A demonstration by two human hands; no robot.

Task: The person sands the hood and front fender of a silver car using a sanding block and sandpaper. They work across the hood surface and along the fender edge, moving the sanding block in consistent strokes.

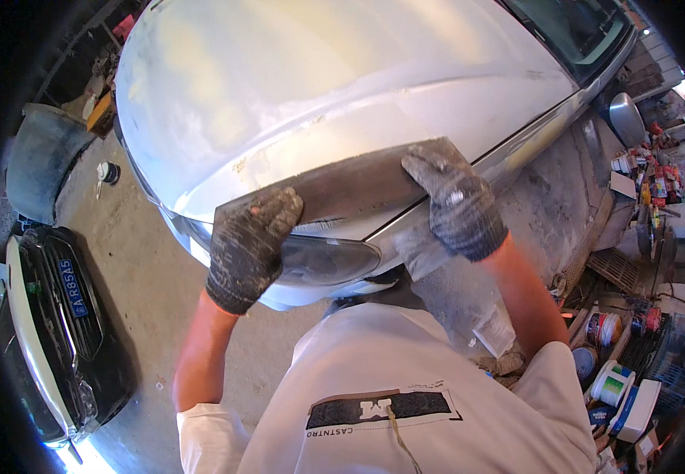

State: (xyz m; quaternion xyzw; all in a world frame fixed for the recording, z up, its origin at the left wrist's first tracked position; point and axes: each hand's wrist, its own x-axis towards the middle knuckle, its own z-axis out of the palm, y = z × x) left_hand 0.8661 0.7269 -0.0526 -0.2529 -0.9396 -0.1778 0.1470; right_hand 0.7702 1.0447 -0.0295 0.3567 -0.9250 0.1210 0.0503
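Note:
A long, thin dark-grey sheet (350, 189), slightly bowed, spans the front corner of a silver car's hood (334, 95) just above the headlight (330, 261). Its left end is in my left hand (251, 249), with gloved fingers closed over it. At the other end my right hand (457, 205), also gloved, grips the sheet with fingers on its upper face. Small beige smears show on the hood along the sheet's far edge. Below my right hand a flat grey piece (423, 251) shows; I cannot tell whether it is held. The sheet hides part of the fender.
On the left a dark front bumper with a grille (74, 300) rests on the concrete floor (153, 292), near a grey curved panel (38, 162) and a small white container (108, 172). Tubs, a blue crate (678, 355) and clutter crowd the right side. A white sheet (494, 332) lies by my right arm.

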